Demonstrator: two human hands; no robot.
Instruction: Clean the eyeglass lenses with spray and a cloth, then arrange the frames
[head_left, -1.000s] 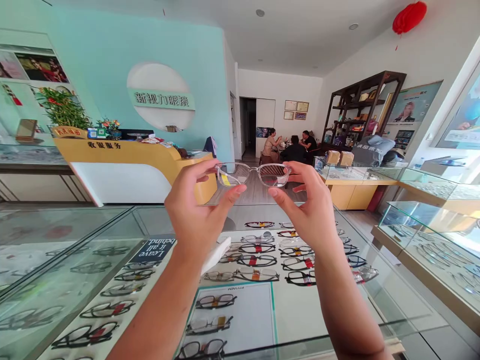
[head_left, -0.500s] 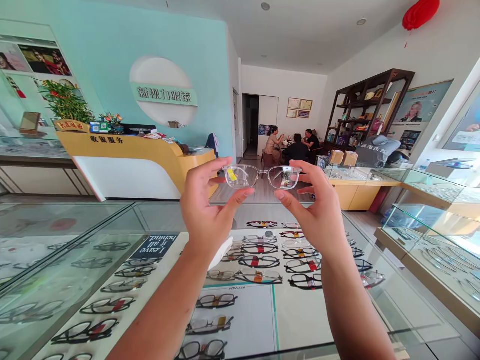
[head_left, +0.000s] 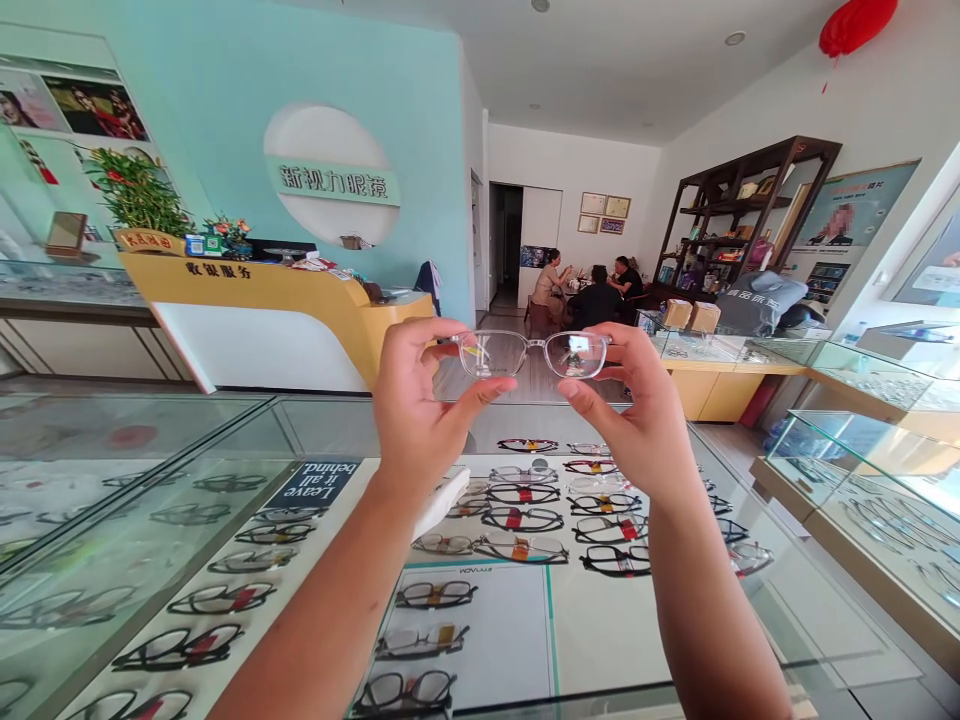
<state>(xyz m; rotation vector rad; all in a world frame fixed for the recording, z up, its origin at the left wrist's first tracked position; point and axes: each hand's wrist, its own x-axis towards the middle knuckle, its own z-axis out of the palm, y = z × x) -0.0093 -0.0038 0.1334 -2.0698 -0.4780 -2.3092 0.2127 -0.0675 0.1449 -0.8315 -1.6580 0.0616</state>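
Note:
A pair of clear-framed eyeglasses [head_left: 535,344] is held up level in front of me, above the glass display case. My left hand [head_left: 424,400] grips its left end between thumb and forefinger. On the other end, my right hand [head_left: 626,405] pinches the frame in the same way. Light reflects brightly in the right lens. Below my forearms, several rows of eyeglasses [head_left: 523,518] with coloured tags lie in the display case [head_left: 600,640]. A white cloth-like item [head_left: 442,505] shows partly behind my left wrist.
A yellow and white counter [head_left: 262,340] stands at the back left. Several people [head_left: 596,295] sit around a table at the back. More glass cases [head_left: 877,480] line the right side, with a dark wooden shelf [head_left: 739,220] behind. A dark printed card [head_left: 315,486] lies in the near case.
Both hands and the eyeglasses sit slightly further right in view, and the glasses have turned a little. The yellow tag behind the left lens shows less. The grip is the same.

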